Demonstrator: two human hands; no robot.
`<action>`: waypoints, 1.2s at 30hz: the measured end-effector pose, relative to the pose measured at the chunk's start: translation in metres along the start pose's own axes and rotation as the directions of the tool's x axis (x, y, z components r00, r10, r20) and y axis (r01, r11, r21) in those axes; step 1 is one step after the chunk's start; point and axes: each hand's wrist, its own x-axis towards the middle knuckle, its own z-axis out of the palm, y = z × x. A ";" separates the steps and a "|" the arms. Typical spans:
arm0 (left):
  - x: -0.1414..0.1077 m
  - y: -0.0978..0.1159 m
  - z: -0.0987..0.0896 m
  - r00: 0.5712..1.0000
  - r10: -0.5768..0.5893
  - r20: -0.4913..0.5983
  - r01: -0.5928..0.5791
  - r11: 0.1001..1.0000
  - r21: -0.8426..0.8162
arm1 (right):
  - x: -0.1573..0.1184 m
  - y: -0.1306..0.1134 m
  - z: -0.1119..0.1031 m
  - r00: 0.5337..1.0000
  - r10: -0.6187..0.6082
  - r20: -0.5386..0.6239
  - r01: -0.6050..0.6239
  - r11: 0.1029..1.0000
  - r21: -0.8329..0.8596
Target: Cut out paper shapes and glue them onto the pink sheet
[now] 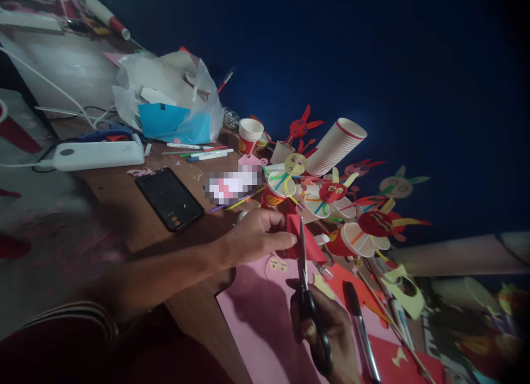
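My left hand [256, 237] pinches a small piece of red paper [308, 246] between thumb and fingers. Black-handled scissors [308, 301] are in my right hand [331, 329], with fingers wrapped round the handles. Their blades point away from me and lie at the red paper, close to my left fingertips. Below both hands lies a pink sheet [265, 317], with a pink round piece bearing two drawn eyes [278, 265] on it. A black marker [360, 329] rests to the right of my right hand.
Paper cups with paper animal figures [333, 192] crowd the right side, near a long cup stack [337, 146]. A phone [169, 199], pens [211, 153], a white power strip [99, 154] and a plastic bag of paper [169, 96] lie left and behind.
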 end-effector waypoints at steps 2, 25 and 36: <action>0.000 0.000 0.000 1.000 0.001 0.001 -0.001 1.000 0.003 | -0.001 0.001 0.000 1.000 0.004 -0.007 -0.004 1.000 0.010; -0.003 0.002 -0.003 0.999 0.022 0.034 -0.027 0.989 0.149 | -0.001 -0.002 -0.001 0.996 0.092 -0.021 -0.091 0.995 0.050; -0.004 0.005 -0.007 0.999 0.043 0.034 -0.050 0.965 0.257 | 0.001 -0.004 -0.001 0.996 0.083 0.022 -0.083 0.997 0.005</action>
